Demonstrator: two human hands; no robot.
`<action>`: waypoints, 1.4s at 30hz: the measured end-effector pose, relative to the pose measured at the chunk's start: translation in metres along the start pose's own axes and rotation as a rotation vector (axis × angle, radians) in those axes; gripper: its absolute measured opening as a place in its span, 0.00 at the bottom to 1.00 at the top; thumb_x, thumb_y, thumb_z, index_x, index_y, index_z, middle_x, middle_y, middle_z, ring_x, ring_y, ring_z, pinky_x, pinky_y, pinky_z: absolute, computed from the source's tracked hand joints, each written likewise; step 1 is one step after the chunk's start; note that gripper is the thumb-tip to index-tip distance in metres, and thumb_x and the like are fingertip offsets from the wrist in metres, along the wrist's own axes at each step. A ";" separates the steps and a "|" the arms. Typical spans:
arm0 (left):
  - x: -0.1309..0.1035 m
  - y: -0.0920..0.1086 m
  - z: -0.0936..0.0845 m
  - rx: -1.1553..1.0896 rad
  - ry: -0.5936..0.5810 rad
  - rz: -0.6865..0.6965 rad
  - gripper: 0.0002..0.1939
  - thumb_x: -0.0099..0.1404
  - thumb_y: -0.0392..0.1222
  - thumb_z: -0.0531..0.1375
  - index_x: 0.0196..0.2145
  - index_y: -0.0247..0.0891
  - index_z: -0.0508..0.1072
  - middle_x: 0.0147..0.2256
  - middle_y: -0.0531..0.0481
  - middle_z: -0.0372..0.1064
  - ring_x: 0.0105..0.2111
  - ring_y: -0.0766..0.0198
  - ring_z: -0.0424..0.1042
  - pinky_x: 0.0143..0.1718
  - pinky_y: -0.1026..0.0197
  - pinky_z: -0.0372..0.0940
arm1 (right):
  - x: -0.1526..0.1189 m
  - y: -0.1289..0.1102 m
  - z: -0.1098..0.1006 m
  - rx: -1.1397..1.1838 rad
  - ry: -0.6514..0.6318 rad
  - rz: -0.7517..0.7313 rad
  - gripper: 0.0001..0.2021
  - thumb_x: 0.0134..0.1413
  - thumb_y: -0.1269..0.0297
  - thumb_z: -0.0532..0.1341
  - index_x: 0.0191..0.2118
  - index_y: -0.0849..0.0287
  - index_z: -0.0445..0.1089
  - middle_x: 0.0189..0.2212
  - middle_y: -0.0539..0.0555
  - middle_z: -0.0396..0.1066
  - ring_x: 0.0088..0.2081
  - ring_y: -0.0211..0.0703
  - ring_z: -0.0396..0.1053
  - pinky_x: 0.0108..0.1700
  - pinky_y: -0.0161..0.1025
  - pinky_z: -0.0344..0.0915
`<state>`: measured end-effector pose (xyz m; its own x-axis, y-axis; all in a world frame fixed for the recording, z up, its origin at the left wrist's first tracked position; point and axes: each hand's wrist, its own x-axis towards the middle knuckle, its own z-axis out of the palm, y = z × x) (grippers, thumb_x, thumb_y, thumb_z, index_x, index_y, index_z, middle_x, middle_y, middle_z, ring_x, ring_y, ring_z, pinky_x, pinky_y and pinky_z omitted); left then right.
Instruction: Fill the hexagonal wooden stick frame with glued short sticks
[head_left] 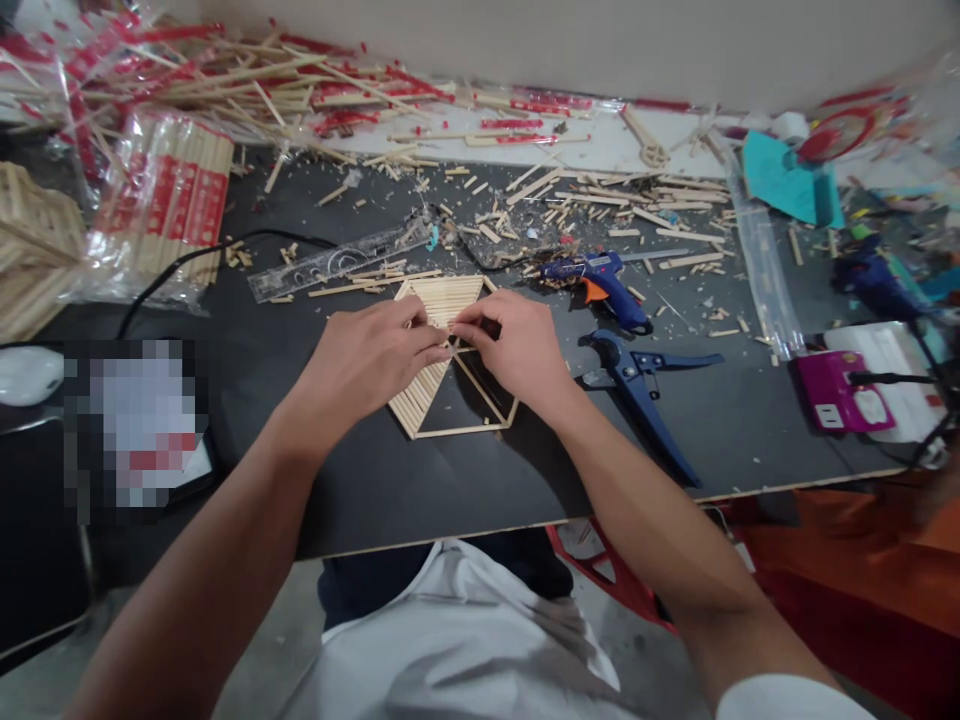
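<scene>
Sticks (421,394) fill the hexagonal frame (461,432) beneath our left grip (379,345); under and nearer than our right grip (517,342), sections seem left open. Both grips pinch together at its centre, on what we cannot tell.

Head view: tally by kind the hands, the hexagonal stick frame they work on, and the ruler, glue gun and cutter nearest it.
Hands: 2, left hand and right hand
Stick frame: 1
Ruler: 1
Glue gun: 1
Cutter: 1
Total: 6
</scene>
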<state>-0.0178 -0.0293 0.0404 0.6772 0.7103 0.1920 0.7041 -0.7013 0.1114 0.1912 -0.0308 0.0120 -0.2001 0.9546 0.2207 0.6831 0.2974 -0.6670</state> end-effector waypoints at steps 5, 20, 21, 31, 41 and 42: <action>-0.001 -0.001 0.004 -0.021 0.027 -0.049 0.15 0.76 0.51 0.59 0.53 0.43 0.79 0.43 0.47 0.77 0.40 0.58 0.76 0.27 0.59 0.55 | -0.001 0.000 -0.005 -0.022 -0.020 -0.015 0.05 0.62 0.68 0.67 0.37 0.56 0.81 0.34 0.54 0.79 0.40 0.47 0.73 0.45 0.44 0.63; 0.005 -0.005 0.005 -0.149 -0.025 -0.108 0.14 0.75 0.52 0.59 0.42 0.45 0.83 0.42 0.49 0.77 0.39 0.60 0.75 0.29 0.61 0.55 | -0.005 0.002 -0.003 -0.061 0.015 0.001 0.05 0.65 0.66 0.65 0.38 0.58 0.80 0.36 0.56 0.78 0.42 0.49 0.73 0.47 0.45 0.64; 0.007 -0.005 0.004 -0.152 -0.051 -0.114 0.13 0.74 0.51 0.60 0.42 0.45 0.83 0.42 0.49 0.76 0.39 0.59 0.75 0.29 0.61 0.55 | -0.005 0.001 -0.002 -0.058 0.020 0.001 0.05 0.65 0.66 0.66 0.38 0.58 0.80 0.35 0.56 0.78 0.41 0.48 0.72 0.47 0.45 0.64; 0.008 -0.010 0.010 -0.297 -0.041 -0.227 0.15 0.67 0.52 0.68 0.43 0.39 0.78 0.34 0.49 0.76 0.35 0.59 0.73 0.34 0.60 0.58 | -0.003 -0.003 0.002 -0.004 0.058 0.058 0.04 0.58 0.67 0.71 0.33 0.57 0.76 0.32 0.54 0.77 0.36 0.46 0.71 0.42 0.43 0.64; 0.012 -0.008 0.008 -0.342 -0.114 -0.330 0.14 0.65 0.52 0.69 0.41 0.40 0.78 0.33 0.51 0.75 0.36 0.58 0.73 0.35 0.60 0.57 | 0.005 -0.021 -0.001 -0.007 -0.022 0.286 0.07 0.56 0.64 0.71 0.32 0.57 0.74 0.31 0.52 0.78 0.34 0.43 0.72 0.39 0.41 0.63; 0.013 -0.008 0.008 -0.340 -0.119 -0.333 0.13 0.65 0.52 0.69 0.41 0.40 0.79 0.33 0.51 0.75 0.37 0.58 0.73 0.35 0.60 0.56 | 0.007 -0.023 -0.002 -0.019 -0.038 0.306 0.07 0.55 0.65 0.71 0.31 0.57 0.73 0.30 0.52 0.78 0.33 0.43 0.72 0.39 0.41 0.63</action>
<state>-0.0131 -0.0144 0.0341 0.4607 0.8874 -0.0187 0.7901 -0.4004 0.4640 0.1753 -0.0305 0.0300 -0.0092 0.9998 -0.0157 0.7284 -0.0040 -0.6851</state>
